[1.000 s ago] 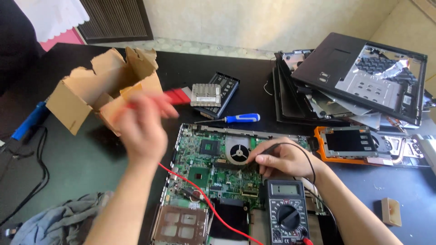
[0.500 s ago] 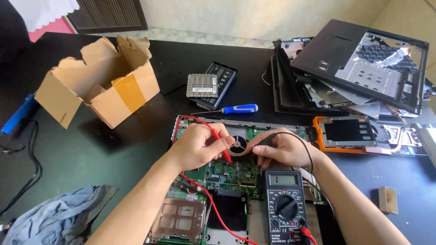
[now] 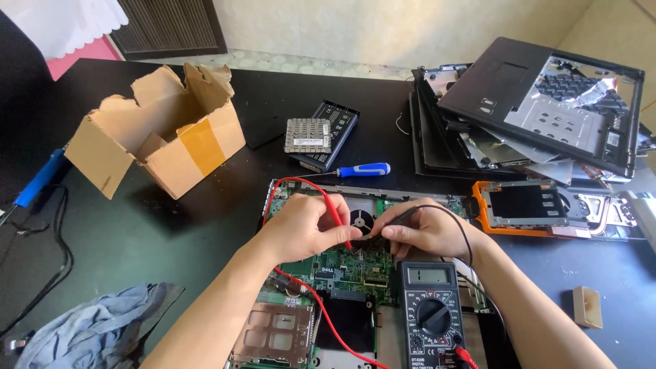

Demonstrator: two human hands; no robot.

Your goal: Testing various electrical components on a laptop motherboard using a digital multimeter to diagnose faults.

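Left hand [image 3: 304, 229] pinching slim red plastic probe [image 3: 337, 217], right hand [image 3: 424, 229] pinching black probe [image 3: 400, 217], tips on green circuit board [image 3: 342, 263]. Light, stiff, likely fragile; best gripped at insulated shafts.

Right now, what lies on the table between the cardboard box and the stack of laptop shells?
In the head view, between the cardboard box and the laptop shells lie a black battery pack with a small metal heatsink on it, and nearer, a blue-handled screwdriver.

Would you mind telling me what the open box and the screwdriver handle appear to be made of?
Open box: brown corrugated cardboard, matt, with torn flap edges and a strip of tan tape. Screwdriver: the handle looks like glossy blue plastic with a white collar; its thin shaft is probably metal.
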